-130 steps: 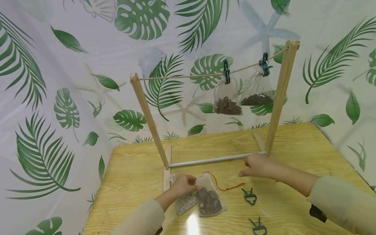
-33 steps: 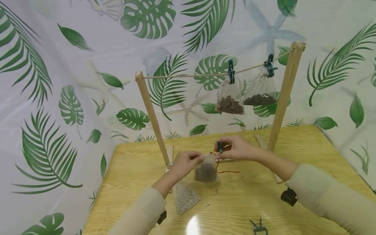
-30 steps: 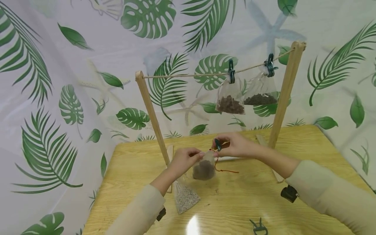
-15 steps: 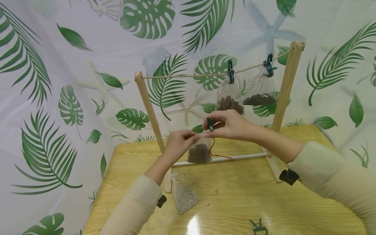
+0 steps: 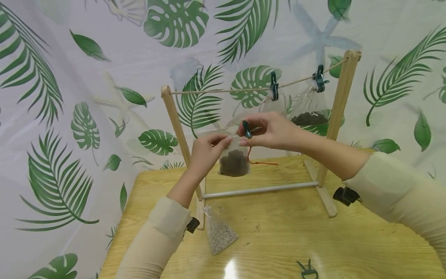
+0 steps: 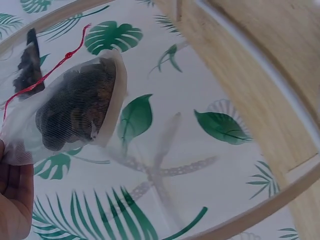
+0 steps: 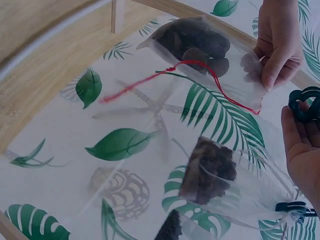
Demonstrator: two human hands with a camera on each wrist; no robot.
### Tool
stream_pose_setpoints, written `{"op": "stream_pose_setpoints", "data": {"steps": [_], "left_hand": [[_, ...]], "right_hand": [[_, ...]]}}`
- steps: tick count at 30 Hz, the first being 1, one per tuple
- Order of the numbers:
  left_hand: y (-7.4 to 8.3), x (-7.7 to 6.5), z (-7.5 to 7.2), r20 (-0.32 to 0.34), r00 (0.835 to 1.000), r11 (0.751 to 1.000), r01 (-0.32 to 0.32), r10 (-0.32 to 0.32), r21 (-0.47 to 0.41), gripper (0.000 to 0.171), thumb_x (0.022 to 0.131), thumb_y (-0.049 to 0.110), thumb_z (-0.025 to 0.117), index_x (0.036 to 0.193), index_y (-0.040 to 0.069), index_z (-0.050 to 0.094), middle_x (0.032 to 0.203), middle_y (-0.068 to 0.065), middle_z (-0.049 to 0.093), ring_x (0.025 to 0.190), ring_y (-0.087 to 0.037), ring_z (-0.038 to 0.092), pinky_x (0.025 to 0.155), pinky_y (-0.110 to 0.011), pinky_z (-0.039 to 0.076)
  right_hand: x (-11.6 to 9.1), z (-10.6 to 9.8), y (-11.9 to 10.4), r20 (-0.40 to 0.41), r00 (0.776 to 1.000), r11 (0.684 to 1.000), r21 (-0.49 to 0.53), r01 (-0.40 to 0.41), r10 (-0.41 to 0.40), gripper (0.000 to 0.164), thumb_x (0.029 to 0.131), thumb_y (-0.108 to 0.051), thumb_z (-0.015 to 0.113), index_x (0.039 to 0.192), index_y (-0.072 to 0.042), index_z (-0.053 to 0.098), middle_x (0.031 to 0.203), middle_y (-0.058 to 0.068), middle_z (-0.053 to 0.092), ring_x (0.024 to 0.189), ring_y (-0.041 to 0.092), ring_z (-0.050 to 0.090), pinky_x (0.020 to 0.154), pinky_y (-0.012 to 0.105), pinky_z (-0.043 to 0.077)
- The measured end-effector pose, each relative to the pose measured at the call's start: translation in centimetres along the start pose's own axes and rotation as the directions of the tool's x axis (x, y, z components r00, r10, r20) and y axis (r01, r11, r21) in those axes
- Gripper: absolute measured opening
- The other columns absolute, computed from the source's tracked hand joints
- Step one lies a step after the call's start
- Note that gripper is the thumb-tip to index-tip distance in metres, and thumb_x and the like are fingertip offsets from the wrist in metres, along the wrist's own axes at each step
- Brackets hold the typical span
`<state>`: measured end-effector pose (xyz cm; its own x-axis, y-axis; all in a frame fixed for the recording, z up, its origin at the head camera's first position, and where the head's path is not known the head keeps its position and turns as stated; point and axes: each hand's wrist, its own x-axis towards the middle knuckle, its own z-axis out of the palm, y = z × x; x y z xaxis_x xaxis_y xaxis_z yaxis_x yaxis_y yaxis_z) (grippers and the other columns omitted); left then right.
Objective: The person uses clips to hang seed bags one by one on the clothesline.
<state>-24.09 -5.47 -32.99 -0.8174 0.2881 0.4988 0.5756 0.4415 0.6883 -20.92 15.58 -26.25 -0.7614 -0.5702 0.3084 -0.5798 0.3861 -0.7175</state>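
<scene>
My left hand [image 5: 205, 153] pinches the top edge of a white mesh drawstring bag [image 5: 234, 164] holding dark, stone-like lumps. The bag hangs in the air below the rope [image 5: 216, 91], its red cord [image 5: 263, 163] dangling to the right. My right hand [image 5: 275, 130] grips a dark green spring clip [image 5: 247, 129] beside the bag's top. In the right wrist view, the clip [image 7: 305, 104] looks apart from the bag. The left wrist view has the mesh bag [image 6: 77, 107] sideways, with my left fingers at its mouth.
A wooden frame [image 5: 334, 120] carries the rope, with a white bar [image 5: 258, 190] low across it. Clips [image 5: 274, 86] hold two bags there, one with dark granules [image 5: 309, 117], the other largely hidden by my right hand. A pebble bag [image 5: 220, 234] and another clip [image 5: 308, 270] lie on the table.
The mesh bag, flat on the table at first, has been lifted by my left hand and carried up toward the rope. My right hand has picked up one green clip and risen alongside.
</scene>
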Motion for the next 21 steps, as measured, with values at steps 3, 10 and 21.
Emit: {"op": "stream_pose_setpoints", "data": {"steps": [3,10,21], "left_hand": [[0.8,0.8,-0.4,-0.048,0.999,1.0,-0.007,0.006,-0.029,0.018,0.089,0.018,0.067,0.094,0.002,0.074,0.077,-0.008,0.071,0.07,-0.015,0.066,0.062,-0.022,0.049],[2.6,2.8,-0.8,-0.11,0.994,0.997,0.0,-0.009,-0.081,0.019,0.088,0.02,0.068,0.094,0.003,0.074,0.079,-0.009,0.071,0.07,-0.015,0.066,0.062,-0.02,0.049],[3.8,4.4,-0.9,-0.216,0.975,0.997,-0.068,0.057,-0.044,0.019,0.088,0.018,0.068,0.094,0.001,0.074,0.083,-0.01,0.072,0.071,-0.017,0.067,0.063,-0.021,0.051]], "right_hand": [[0.6,-0.9,-0.6,-0.035,0.999,1.0,0.003,-0.011,0.011,0.016,0.088,-0.014,0.068,0.099,-0.003,0.061,0.098,0.008,0.066,0.096,0.016,0.064,0.084,0.027,0.053],[2.0,-2.5,-2.0,-0.166,0.986,0.998,0.055,-0.011,0.02,0.02,0.087,-0.013,0.069,0.103,-0.003,0.065,0.102,0.006,0.068,0.092,0.01,0.064,0.078,0.024,0.051],[3.7,-4.2,-3.1,-0.266,0.962,0.952,0.304,0.028,0.056,0.014,0.09,-0.013,0.064,0.1,-0.006,0.07,0.103,-0.002,0.07,0.099,0.018,0.063,0.086,0.026,0.048]]}}
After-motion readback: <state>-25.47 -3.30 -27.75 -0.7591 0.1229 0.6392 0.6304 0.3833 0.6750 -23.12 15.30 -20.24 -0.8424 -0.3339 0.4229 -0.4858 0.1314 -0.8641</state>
